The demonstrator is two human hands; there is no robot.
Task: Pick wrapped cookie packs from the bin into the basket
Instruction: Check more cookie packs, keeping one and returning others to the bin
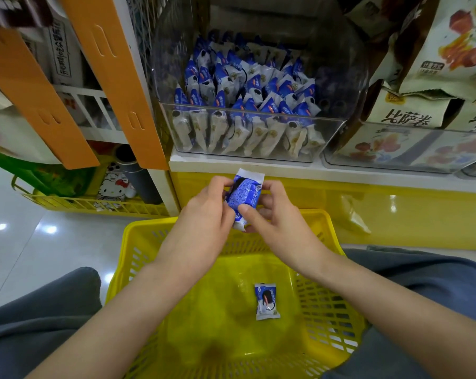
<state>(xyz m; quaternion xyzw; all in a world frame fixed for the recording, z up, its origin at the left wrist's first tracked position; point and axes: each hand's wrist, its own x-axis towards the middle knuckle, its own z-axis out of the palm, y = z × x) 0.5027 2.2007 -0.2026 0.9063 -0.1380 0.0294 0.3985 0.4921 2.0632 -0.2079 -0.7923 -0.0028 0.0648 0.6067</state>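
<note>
Both the left hand and right hand pinch one cookie pack above the basket's far rim, below the bin. One pack lies inside already. Next seems release: drop it in.

snack bag: "比萨卷" in large dark print | cookie pack: print too small to read

Your held pack blue with white ends, clear bin of blue-and-white packs at 12 o'clock, yellow slotted basket at 6 o'clock, orange boards at 10 o'clock, your grey trousers.
</note>
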